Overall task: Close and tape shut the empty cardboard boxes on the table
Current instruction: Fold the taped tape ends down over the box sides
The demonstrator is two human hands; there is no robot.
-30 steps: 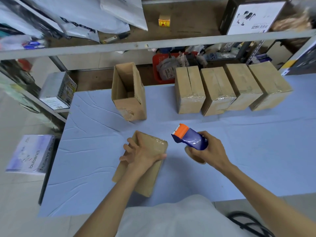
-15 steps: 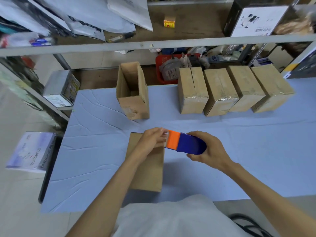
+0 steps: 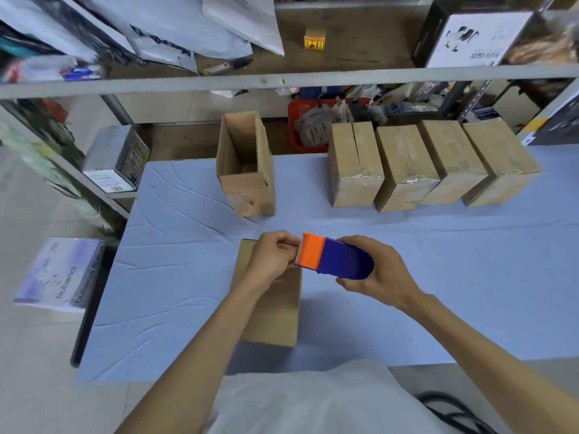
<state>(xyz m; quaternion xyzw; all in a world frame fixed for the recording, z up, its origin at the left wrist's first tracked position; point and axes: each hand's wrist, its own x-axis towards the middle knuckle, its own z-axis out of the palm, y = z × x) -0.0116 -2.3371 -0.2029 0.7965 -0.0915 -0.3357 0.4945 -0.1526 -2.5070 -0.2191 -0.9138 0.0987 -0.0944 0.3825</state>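
A: Two hands at centre frame. What are they doing?
B: The right hand wraps round the blue body of the tape dispenser. The left hand curls its fingertips in a pinch at the orange toothed end. I cannot tell whether tape is between them.
A: And the boxes?
B: One closed box lies lower centre on the table, under the left wrist. An open box stands above it. Four closed boxes line the upper right.

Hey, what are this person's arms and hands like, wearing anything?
The left hand and right hand are ungloved, with no ring, watch or band in view. Both arms are bare, no sleeves showing. A pale grey shirt covers the torso.
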